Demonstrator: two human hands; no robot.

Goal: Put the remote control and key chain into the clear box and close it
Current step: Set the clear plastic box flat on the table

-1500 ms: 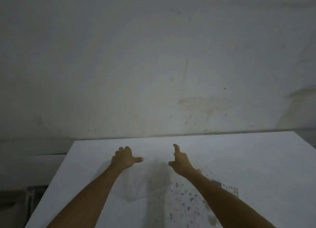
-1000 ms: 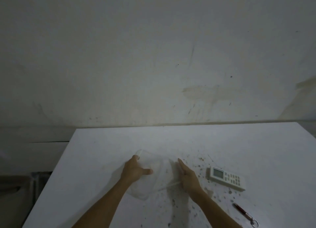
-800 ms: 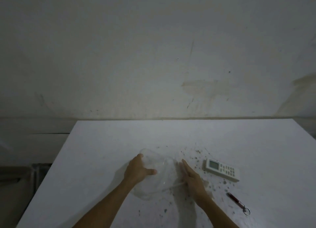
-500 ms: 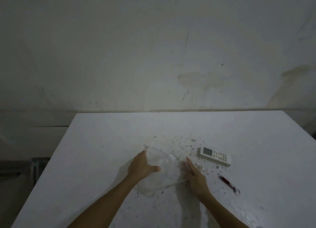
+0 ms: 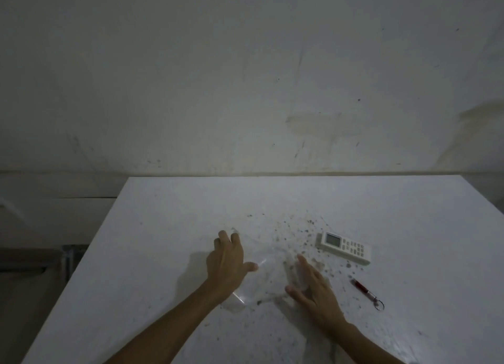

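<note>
Both hands flank the box [image 5: 261,271] on the table [image 5: 163,227]: the left hand [image 5: 226,265] lies over its left side, fingers spread and thumb on top, and the right hand [image 5: 313,284] presses flat and open against its right side. Neither has a closed grip. The remote [image 5: 344,247] lies right of the box, well apart; the key chain [image 5: 366,294] lies right of the box too, nearer the person. Whether the lid is on is too faint to tell. The thin, clear plastic may skid or buckle under uneven pressure, and prying a tight lid could jerk the box into the remote.
</note>
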